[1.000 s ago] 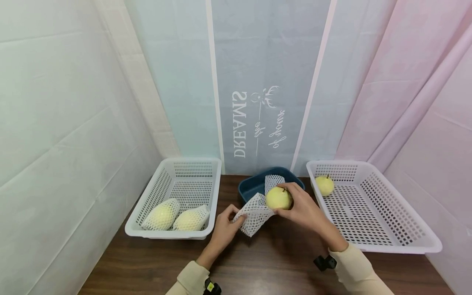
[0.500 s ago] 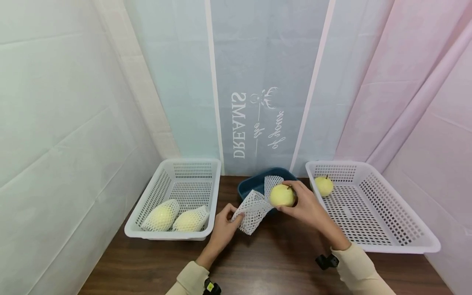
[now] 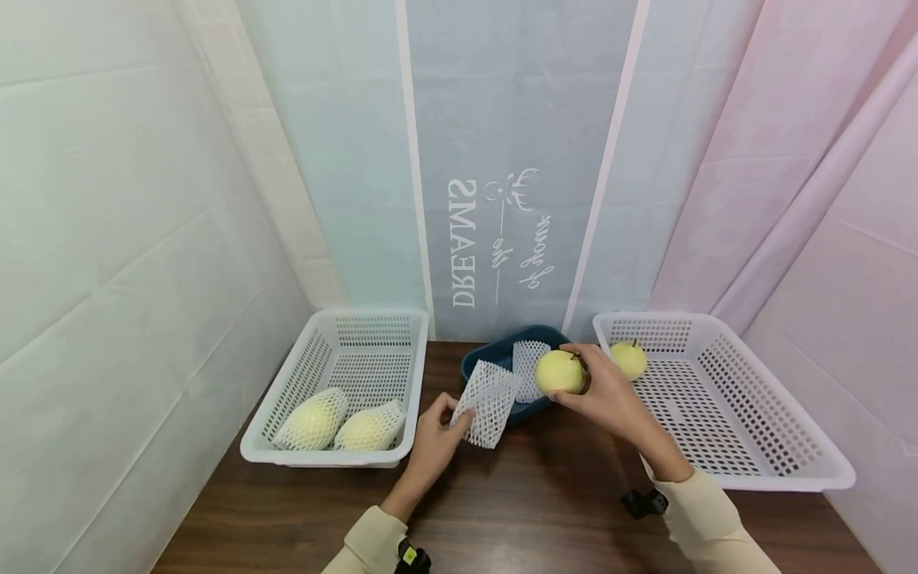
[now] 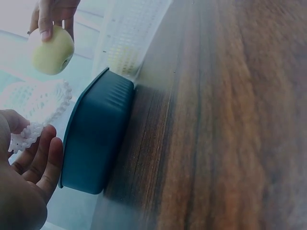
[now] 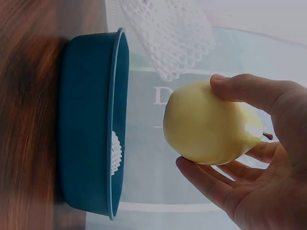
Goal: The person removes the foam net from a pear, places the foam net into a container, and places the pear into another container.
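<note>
My left hand (image 3: 434, 437) pinches a white foam fruit net (image 3: 490, 402) between thumb and fingers, near the front of the dark blue basin (image 3: 527, 412). The net's far end opens toward the right. In my right hand (image 3: 606, 396) is a yellow-green pear (image 3: 559, 372), gripped by thumb and fingertips with its stem toward the palm. The right wrist view shows the pear (image 5: 206, 125) apart from the net (image 5: 170, 33). Another foam net (image 3: 529, 363) lies in the basin, partly hidden behind the pear and hand.
At the left stands a white basket (image 3: 333, 458) with two pears in foam nets, one netted pear (image 3: 313, 422) beside the other (image 3: 370, 428). A second white basket (image 3: 760, 481) at the right holds a bare pear (image 3: 629, 360). A curtain (image 3: 516, 119) hangs behind the wooden table (image 3: 531, 510).
My right hand has moved right and slightly back with the pear, away from the net. The net in my left hand has swung a little upward; the left hand has barely moved.
</note>
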A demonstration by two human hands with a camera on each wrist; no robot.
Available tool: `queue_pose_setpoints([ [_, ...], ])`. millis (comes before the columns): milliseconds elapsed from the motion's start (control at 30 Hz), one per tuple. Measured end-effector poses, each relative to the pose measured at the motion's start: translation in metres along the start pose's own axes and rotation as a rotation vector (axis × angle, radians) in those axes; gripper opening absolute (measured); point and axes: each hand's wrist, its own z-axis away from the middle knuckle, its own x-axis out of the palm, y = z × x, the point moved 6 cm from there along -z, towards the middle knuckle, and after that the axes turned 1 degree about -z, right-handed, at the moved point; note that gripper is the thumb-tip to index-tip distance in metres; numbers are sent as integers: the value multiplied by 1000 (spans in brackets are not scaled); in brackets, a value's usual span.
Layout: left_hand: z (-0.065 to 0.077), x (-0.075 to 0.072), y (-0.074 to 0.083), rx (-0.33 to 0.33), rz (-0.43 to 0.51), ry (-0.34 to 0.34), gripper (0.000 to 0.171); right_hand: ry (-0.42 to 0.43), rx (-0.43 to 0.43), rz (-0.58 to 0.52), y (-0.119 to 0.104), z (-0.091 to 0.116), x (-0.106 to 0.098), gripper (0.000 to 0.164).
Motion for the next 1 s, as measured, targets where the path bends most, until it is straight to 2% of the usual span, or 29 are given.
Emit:
queue_pose_setpoints([
  [233, -3, 2, 1, 17, -14, 6, 14, 13, -9, -12, 0, -3, -8, 76],
  [1000, -13, 6, 12, 8, -4, 41, 13, 13, 5, -3, 7, -17, -24, 74],
])
